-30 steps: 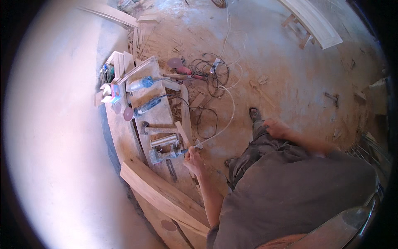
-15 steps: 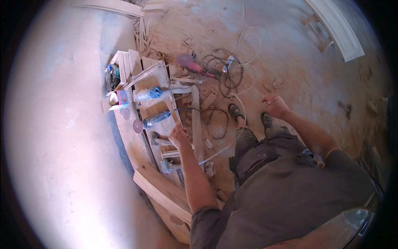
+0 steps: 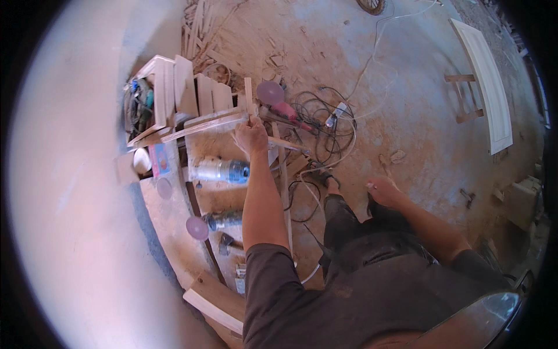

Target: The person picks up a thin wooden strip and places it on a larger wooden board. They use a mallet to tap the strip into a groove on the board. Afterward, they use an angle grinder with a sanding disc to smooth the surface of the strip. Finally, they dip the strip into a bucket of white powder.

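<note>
My left hand is stretched out over the far part of the bench and closed round a narrow wooden strip, which points away from me. Under that hand lies a long thin wooden batten. On the bench, nearer to me, lie a silver and blue power tool, a dark power tool beside a round pink disc, and a hammer-like tool. My right hand hangs over the floor by my leg, its fingers curled; what they hold, if anything, cannot be made out.
An open wooden box of tools and cables stands at the bench's far left. A pink sander, tangled cables and a white power strip lie on the dusty floor. A pale panel rests on a wooden stand at far right.
My left hand has moved away from me along the bench with the wooden strip. The view has shifted, and my right hand now appears lower, nearer my leg.
</note>
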Demonstrator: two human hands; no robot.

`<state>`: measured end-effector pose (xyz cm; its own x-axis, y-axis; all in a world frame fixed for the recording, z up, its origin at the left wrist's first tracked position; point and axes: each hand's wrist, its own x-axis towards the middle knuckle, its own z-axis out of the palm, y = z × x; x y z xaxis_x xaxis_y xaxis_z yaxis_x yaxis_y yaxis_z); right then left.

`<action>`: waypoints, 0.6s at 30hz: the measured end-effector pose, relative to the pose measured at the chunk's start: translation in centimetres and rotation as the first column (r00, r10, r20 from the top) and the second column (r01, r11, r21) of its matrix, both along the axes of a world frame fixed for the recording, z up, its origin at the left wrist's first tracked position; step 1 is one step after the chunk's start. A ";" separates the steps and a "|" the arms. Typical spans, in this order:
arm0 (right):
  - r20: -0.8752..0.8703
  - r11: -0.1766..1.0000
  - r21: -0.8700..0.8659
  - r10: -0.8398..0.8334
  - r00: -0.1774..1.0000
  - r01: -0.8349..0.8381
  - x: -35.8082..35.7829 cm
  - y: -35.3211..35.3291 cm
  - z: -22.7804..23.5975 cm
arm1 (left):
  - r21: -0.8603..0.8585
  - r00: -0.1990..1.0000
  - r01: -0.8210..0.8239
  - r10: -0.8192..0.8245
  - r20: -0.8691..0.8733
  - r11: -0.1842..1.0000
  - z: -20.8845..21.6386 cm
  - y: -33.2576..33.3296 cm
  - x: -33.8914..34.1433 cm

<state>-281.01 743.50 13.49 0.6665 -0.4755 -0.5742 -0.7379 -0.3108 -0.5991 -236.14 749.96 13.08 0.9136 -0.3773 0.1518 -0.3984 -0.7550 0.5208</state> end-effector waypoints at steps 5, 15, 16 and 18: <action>0.100 0.998 0.000 0.069 0.993 -0.070 15.3 -4.0 -3.6 | -0.004 0.935 0.124 -0.115 0.335 0.992 -5.0 -3.4 4.4; -0.091 0.936 0.252 0.275 0.957 -0.245 31.1 -1.7 -17.9 | -0.005 0.963 0.228 -0.224 0.150 0.974 -4.7 -5.5 5.6; -0.062 0.939 0.243 0.264 0.963 -0.242 31.1 -1.0 -18.6 | -0.012 0.966 0.222 -0.218 0.136 0.975 -4.7 -5.4 5.6; -0.021 0.949 0.189 0.260 0.965 -0.252 30.8 0.3 -19.5 | 0.033 0.961 0.227 -0.229 0.152 0.973 -4.9 -4.9 5.8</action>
<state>-250.21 743.83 -5.98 0.7232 -0.1764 -0.6677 -0.6756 -0.3810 -0.6312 -230.31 745.01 8.16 0.7691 -0.5764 0.2762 -0.6352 -0.6419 0.4294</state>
